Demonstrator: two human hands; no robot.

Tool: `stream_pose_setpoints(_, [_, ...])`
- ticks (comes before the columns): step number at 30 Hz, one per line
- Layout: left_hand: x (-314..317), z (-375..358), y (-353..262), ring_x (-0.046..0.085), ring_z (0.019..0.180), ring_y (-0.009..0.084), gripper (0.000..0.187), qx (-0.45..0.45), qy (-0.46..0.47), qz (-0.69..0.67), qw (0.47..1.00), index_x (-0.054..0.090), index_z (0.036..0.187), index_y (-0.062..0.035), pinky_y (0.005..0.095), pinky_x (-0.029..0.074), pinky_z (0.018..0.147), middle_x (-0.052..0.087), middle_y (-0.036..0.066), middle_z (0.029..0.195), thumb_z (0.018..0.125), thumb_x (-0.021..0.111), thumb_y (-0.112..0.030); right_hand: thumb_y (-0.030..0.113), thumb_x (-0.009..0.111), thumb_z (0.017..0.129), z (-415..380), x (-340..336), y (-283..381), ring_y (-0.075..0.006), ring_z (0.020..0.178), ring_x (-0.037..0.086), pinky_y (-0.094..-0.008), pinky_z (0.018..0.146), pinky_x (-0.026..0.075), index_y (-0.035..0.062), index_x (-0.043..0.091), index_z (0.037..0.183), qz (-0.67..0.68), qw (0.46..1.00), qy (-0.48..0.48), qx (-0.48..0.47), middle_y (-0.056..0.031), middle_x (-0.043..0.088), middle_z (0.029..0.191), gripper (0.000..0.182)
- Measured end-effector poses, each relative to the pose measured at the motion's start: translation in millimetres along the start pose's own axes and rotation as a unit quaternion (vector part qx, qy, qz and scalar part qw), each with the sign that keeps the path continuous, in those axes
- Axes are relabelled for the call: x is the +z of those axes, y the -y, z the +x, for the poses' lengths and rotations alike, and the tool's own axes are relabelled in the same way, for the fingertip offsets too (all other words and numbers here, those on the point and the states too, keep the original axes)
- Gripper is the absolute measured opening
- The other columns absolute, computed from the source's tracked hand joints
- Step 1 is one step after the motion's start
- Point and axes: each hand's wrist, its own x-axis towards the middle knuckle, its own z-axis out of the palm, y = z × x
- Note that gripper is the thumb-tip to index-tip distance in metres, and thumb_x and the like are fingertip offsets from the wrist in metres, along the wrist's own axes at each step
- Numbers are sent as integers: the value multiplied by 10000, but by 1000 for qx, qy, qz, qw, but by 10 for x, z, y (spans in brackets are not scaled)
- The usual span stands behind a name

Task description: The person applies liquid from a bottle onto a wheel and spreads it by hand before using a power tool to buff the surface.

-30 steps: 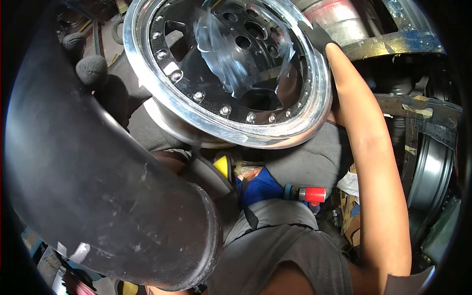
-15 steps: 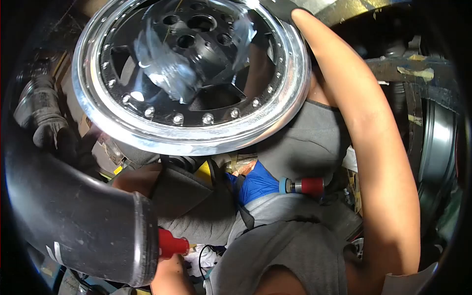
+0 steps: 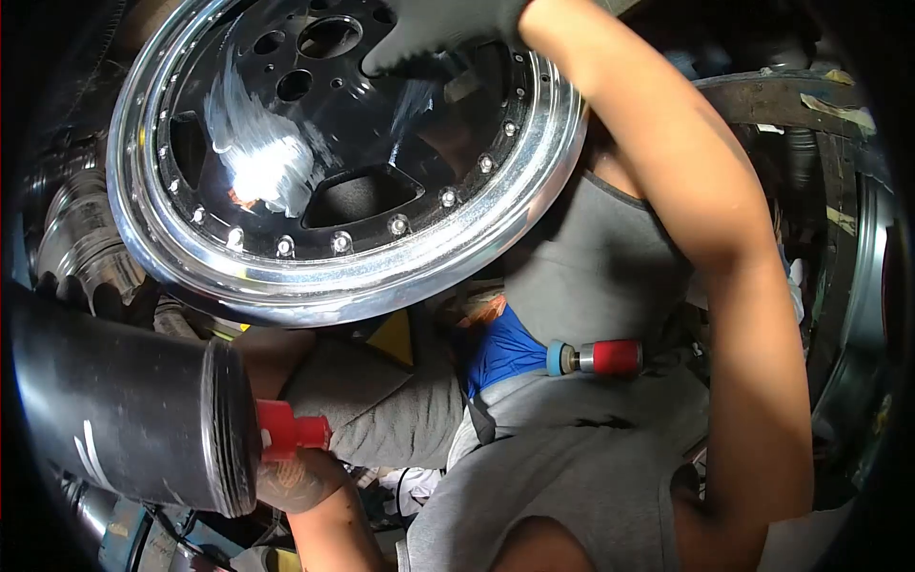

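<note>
Right hand (image 3: 446, 27) over paste-smeared wheel (image 3: 381, 291)

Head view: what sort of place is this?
Likely a wheel refinishing workshop: a wheel with a bright metal lip and a whitish smear on its black face, plus a red power tool with a blue disc at the waist.

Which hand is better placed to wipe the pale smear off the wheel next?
Probably the right hand: it lies over the wheel's face, while the left arm is lower, partly hidden by a black cylinder.
</note>
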Motion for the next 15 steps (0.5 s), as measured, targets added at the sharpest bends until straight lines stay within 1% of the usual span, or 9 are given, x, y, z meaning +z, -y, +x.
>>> stream_pose_setpoints(3, [162, 117, -136, 676, 1120, 270, 581, 14, 23, -9, 1000, 555, 1359, -56, 442, 571, 976, 664, 127, 1266, 1002, 554, -515, 345, 842, 726, 56, 124, 116, -446, 1534, 253, -500, 1257, 241, 90, 220, 1638, -21, 998, -42, -47, -319, 179, 1662, 1133])
stream_pose_setpoints(6, [245, 99, -193, 675, 1120, 270, 582, 25, 25, -19, 999, 556, 1360, -57, 443, 570, 978, 664, 127, 1266, 1003, 550, -517, 271, 846, 705, 162, 96, 109, -446, 1524, 261, -513, 1247, 250, 85, 309, 1607, -59, 978, -131, -153, -312, 244, 1636, 1066])
stream_pose_setpoints(8, [261, -79, -113, 675, 1121, 271, 582, 15, 12, -20, 1000, 556, 1360, -58, 443, 569, 979, 664, 127, 1267, 1004, 547, -518, 230, 847, 703, -4, -120, 206, -437, 1506, 287, -505, 1243, 253, 87, 418, 1552, -2, 979, -115, -169, -301, 319, 1593, 962])
stream_pose_setpoints(10, [173, -334, -26, 675, 1121, 272, 582, 5, -17, -20, 1000, 557, 1360, -58, 444, 569, 980, 664, 127, 1267, 1004, 545, -519, 227, 852, 703, 12, -146, 217, -437, 1499, 299, -505, 1242, 258, 91, 441, 1540, 10, 978, -102, -180, -296, 332, 1584, 942])
stream_pose_setpoints(12, [58, -614, 88, 674, 1122, 272, 583, -4, -41, -22, 999, 557, 1361, -59, 444, 568, 981, 664, 127, 1268, 1005, 542, -520, 228, 866, 693, 32, -85, 219, -437, 1480, 327, -502, 1230, 283, 89, 466, 1520, -36, 969, -145, -197, -292, 367, 1556, 929])
stream_pose_setpoints(14, [-11, -785, 165, 674, 1123, 273, 583, -15, -54, -21, 998, 557, 1361, -60, 445, 567, 983, 664, 127, 1268, 1006, 540, -522, 236, 873, 696, 135, -8, 163, -436, 1470, 347, -504, 1222, 301, 94, 453, 1526, -80, 958, -175, -212, -291, 375, 1550, 941])
stream_pose_setpoints(15, [-37, -843, 186, 674, 1123, 273, 583, -19, -58, -20, 998, 557, 1361, -60, 445, 567, 983, 664, 127, 1268, 1006, 538, -522, 261, 871, 710, 160, 4, 127, -435, 1464, 360, -497, 1218, 310, 81, 434, 1531, -74, 969, -148, -182, -295, 384, 1543, 947])
